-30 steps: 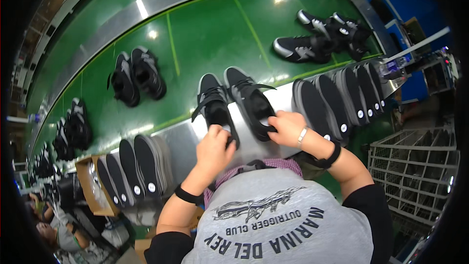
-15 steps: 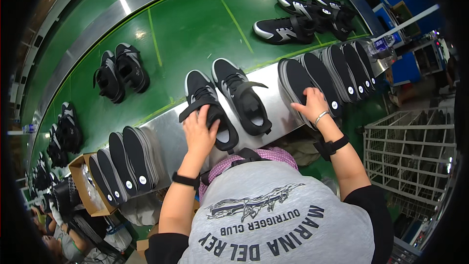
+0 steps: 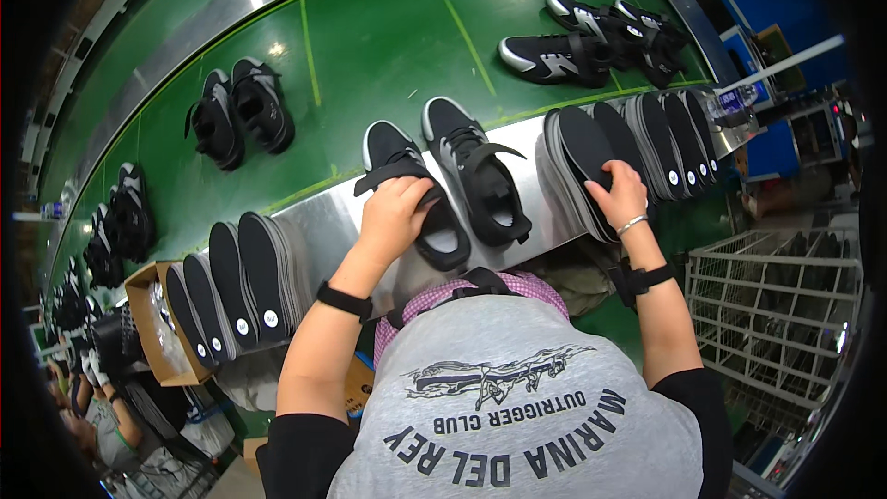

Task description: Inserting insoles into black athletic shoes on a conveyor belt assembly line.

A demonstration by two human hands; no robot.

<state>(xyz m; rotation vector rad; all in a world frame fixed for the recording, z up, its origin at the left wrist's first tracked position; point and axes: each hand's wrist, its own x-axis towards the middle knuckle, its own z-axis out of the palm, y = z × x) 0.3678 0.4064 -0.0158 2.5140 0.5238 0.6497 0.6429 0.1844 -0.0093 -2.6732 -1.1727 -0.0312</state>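
Note:
A pair of black sneakers with silver trim lies side by side in front of me, toes pointing away. My left hand (image 3: 395, 214) is closed on the strap and tongue area of the left sneaker (image 3: 442, 238). Beside it, the right sneaker (image 3: 476, 176) has its strap loose and sticking out to the right; no hand touches it. My right hand (image 3: 623, 196) grips the near part of a black insole (image 3: 585, 140) on the leftmost of the right-hand stacks. Its thumb lies along the edge, and its fingers cover the heel end.
More insole stacks (image 3: 654, 143) stand to the right, others (image 3: 263, 268) to the left by a cardboard box (image 3: 148, 323). Other sneakers (image 3: 242, 111) rest on the green belt (image 3: 370, 46). A bottle (image 3: 732, 102) and wire cart (image 3: 767, 305) are at right. A person sits lower left.
My right hand has moved onto the insole stack, its fingers closing on the top insole. My left hand stays on the left sneaker, its fingers now more bunched. The whole view has shifted slightly.

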